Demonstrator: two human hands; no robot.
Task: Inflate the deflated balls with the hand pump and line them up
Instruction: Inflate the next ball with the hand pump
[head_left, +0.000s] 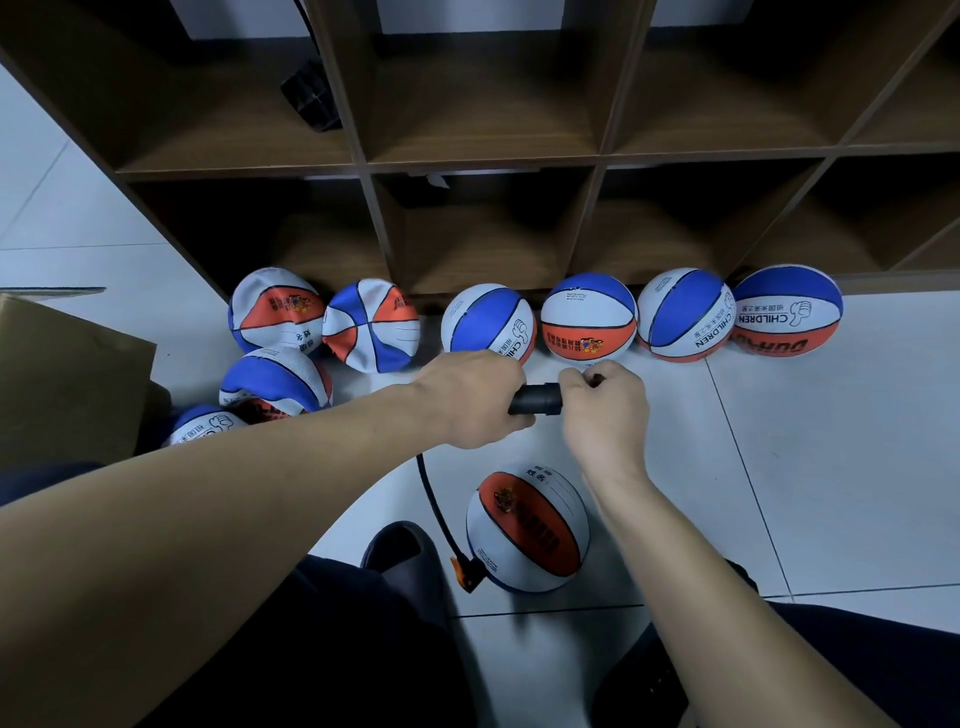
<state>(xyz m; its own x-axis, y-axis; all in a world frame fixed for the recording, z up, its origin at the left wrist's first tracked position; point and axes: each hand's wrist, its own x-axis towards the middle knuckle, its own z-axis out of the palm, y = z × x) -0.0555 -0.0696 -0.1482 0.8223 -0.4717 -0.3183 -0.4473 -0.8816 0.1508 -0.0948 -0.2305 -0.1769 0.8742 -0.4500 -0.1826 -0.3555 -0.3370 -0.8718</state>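
Both hands wrap the black hand pump (535, 399) at its top: the left hand (470, 397) has its grip curled round one end, the right hand (605, 402) has its fingers curled round the other. A black hose (434, 512) runs down from the pump to an orange connector (465, 571) touching the ball on the floor (527, 530) between the person's feet. Four round balls (639, 317) sit in a row against the wooden shelf unit (483, 161). To the left, dented, deflated balls (291, 338) lie clustered beside a cardboard box (67, 379)
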